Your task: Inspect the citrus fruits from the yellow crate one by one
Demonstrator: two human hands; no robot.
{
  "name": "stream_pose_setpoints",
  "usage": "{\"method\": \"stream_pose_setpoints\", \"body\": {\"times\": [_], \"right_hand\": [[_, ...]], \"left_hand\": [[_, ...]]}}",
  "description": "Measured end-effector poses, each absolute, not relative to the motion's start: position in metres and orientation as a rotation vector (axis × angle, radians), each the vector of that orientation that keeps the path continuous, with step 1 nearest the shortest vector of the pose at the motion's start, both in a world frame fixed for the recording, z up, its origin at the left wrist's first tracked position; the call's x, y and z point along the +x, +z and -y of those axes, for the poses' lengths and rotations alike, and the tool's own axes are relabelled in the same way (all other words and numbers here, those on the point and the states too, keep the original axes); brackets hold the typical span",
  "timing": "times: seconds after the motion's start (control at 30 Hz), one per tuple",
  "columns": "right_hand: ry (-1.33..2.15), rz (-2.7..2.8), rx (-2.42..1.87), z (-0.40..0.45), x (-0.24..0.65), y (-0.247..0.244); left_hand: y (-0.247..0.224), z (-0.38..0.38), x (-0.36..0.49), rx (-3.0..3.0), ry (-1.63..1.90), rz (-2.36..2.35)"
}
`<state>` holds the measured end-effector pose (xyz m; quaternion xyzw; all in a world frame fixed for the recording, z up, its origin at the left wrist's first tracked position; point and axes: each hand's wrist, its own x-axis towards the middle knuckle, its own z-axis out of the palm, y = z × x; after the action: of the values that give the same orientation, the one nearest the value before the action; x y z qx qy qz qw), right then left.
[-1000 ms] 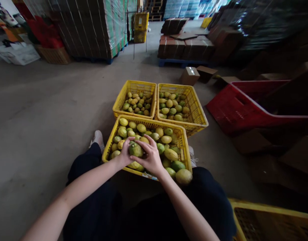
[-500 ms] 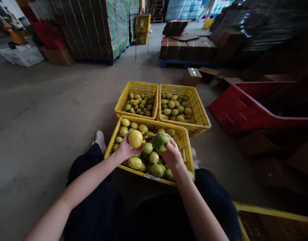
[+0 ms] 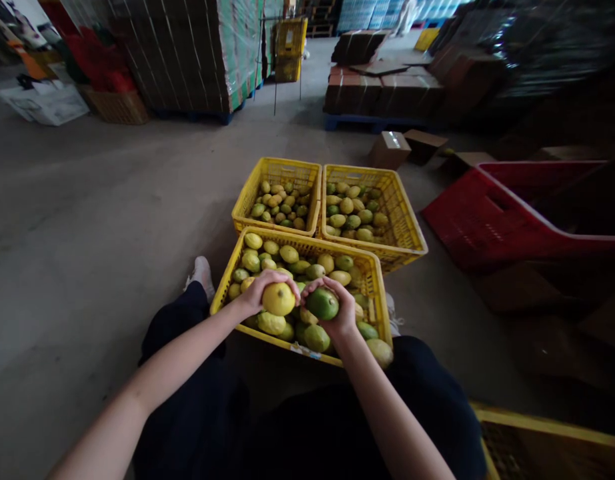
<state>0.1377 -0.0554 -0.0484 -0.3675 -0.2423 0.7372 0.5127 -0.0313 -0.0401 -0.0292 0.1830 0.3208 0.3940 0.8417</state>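
A yellow lemon (image 3: 279,299) rests in my left hand (image 3: 260,291), its fingers curled over the top and far side. Close beside it, my right hand (image 3: 343,308) is wrapped round a green lemon (image 3: 322,304), one end of the fruit facing me. Both hands are held above the near yellow crate (image 3: 380,293), which stands between my feet. Yellow and green lemons fill it, among them a pale yellow-green one (image 3: 317,338) near the front edge. My forearms and hands hide part of the fruit.
Behind the near crate stand a left yellow crate (image 3: 234,212) and a right yellow crate (image 3: 410,227), both holding lemons. A red crate (image 3: 467,213) is at the right. Cardboard boxes (image 3: 389,151) and a loaded pallet (image 3: 377,123) lie farther back. Another yellow crate (image 3: 547,421) sits at lower right.
Both hands have turned over the lemons they hold and moved slightly lower, nearer to me. The fruits now show different sides. The view has shifted a little.
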Motion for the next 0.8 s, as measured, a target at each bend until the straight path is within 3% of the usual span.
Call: {"method": "stream_pose_setpoints", "body": {"times": [0.37, 0.63, 0.8], "right_hand": [[1.591, 0.497, -1.037, 0.054, 0.132, -0.055], [1.780, 0.153, -0.910, 0.047, 0.135, -0.071], [1.854, 0.225, -0.892, 0.044, 0.140, -0.079]], "left_hand": [[-0.034, 0.040, -0.026, 0.260, 0.927, -0.768], [-0.042, 0.032, -0.026, -0.061, 1.010, -0.755], [-0.043, 0.031, -0.024, -0.138, 0.996, -0.745]]}}
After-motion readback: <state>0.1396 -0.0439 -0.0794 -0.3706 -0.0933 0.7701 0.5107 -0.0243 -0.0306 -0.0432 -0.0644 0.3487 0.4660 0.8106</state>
